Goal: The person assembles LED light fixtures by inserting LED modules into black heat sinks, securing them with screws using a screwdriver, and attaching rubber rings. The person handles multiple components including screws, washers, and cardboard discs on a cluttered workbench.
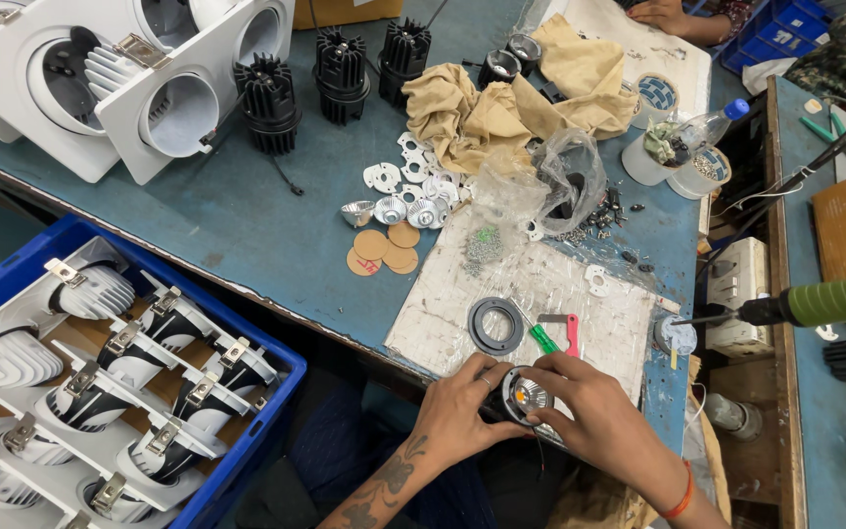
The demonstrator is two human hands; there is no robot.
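Head camera view, looking down on a blue workbench (247, 225) strewn with lamp parts. At the bench's near edge, the left hand (462, 402) and right hand (589, 416) both close around a small round lamp module (526, 397), its yellow light chip facing up; fingers wrap its black body from both sides. A thin wire hangs beneath it.

Judging by the layout, assembly is midway: the module has its reflector seated, but a black ring (496, 326) lies unused just beyond it on a scuffed white board (540, 284). Beside the ring sit green and red tweezers (558, 336).

Farther past the module: silver reflectors (405, 211), tan discs (384, 250), white gaskets, loose screws, a crumpled tan cloth (501, 98) and black finned heat sinks (340, 64). Left of the module, a blue crate (266, 392) holds finished white fittings. To its right, a green-handled screwdriver (805, 304) hangs over the bench. Another person's hand (660, 14) rests at the far side. Nothing blocks the hands.
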